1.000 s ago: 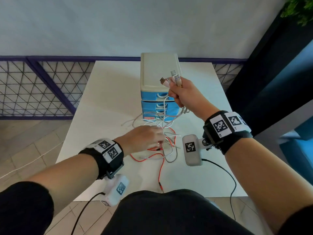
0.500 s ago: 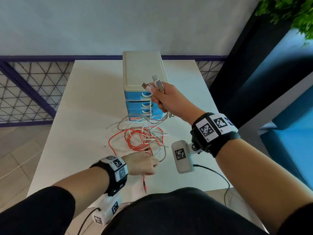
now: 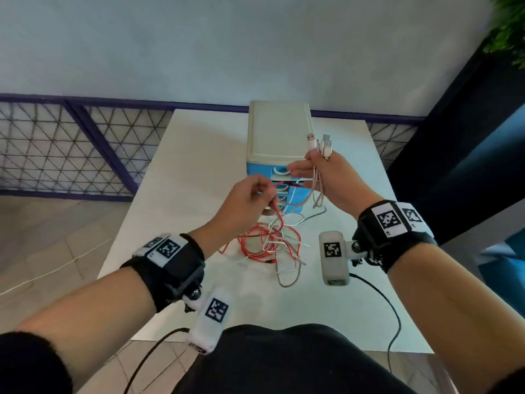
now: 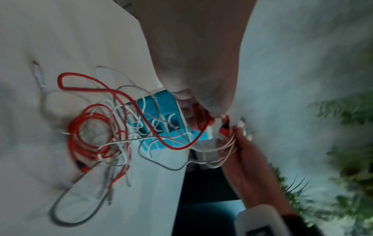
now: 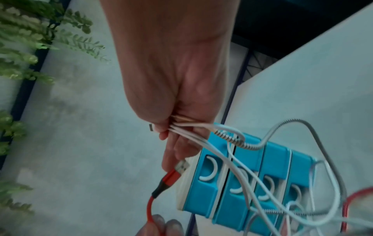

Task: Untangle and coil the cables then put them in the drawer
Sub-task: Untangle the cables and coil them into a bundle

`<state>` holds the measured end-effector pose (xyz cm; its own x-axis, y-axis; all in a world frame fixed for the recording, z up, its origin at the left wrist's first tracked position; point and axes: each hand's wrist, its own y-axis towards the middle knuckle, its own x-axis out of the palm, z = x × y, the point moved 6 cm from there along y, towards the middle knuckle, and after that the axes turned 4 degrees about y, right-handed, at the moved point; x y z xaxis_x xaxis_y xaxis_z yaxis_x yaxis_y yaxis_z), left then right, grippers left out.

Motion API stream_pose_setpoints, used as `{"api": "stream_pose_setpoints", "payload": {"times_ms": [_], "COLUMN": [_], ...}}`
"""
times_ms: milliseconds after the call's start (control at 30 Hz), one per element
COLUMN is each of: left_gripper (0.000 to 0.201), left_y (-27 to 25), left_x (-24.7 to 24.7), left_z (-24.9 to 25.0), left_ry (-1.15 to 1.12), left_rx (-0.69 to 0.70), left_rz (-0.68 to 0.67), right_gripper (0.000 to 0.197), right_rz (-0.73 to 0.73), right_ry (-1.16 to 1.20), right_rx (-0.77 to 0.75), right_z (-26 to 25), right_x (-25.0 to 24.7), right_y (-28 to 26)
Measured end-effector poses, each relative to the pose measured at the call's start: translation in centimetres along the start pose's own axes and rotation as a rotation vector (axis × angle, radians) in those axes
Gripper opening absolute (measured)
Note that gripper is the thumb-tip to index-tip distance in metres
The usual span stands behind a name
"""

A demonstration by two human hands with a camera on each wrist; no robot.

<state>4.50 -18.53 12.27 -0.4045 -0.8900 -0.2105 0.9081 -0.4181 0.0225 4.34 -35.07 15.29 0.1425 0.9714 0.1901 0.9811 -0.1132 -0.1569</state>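
A tangle of red cable (image 3: 257,245) and white cables (image 3: 287,247) lies on the white table (image 3: 181,172) in front of a small drawer unit (image 3: 279,132) with a cream top and blue drawers. My right hand (image 3: 306,169) grips several white cable ends, their plugs (image 3: 322,143) sticking up above the fist. My left hand (image 3: 267,191) pinches the red cable near its end. The red USB plug (image 5: 175,174) points at my right hand's lower fingers (image 5: 169,153). All the drawers (image 5: 242,183) look closed.
A purple-framed mesh railing (image 3: 71,149) runs behind and left of the table. A dark wall (image 3: 454,152) and green plant (image 3: 508,27) stand at the right. Black wrist-camera leads (image 3: 395,311) hang over the near table edge.
My left hand has risen from the table's near side, carrying the red cable end up to my right hand. The right hand still holds the white cable ends aloft.
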Motion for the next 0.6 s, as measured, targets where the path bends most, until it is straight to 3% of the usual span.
{"api": "stream_pose_setpoints", "payload": {"times_ms": [100,267,400,600], "left_gripper": [0.009,0.014,0.009,0.007], "left_y": [0.1,0.1,0.1,0.1], "left_x": [-1.6,-2.4,-1.7,-1.6], "left_z": [1.9,3.6,3.9,4.9], "left_ry": [-0.138,-0.115,-0.059,0.122], "left_rx": [-0.031,-0.038,-0.050,0.044], "left_rz": [0.105,0.186,0.185,0.093], "right_gripper": [0.025,0.024,0.031,0.023], "right_rz": [0.016,-0.057,-0.180,-0.190], "right_ry": [0.175,0.229,0.241,0.177], "right_rx": [-0.021,0.000,0.028,0.025], "right_z": [-0.2,-0.2,0.3,-0.3], "right_x": [0.4,2.8,5.5,6.1], "right_y": [0.1,-0.4,-0.8,-1.3]}}
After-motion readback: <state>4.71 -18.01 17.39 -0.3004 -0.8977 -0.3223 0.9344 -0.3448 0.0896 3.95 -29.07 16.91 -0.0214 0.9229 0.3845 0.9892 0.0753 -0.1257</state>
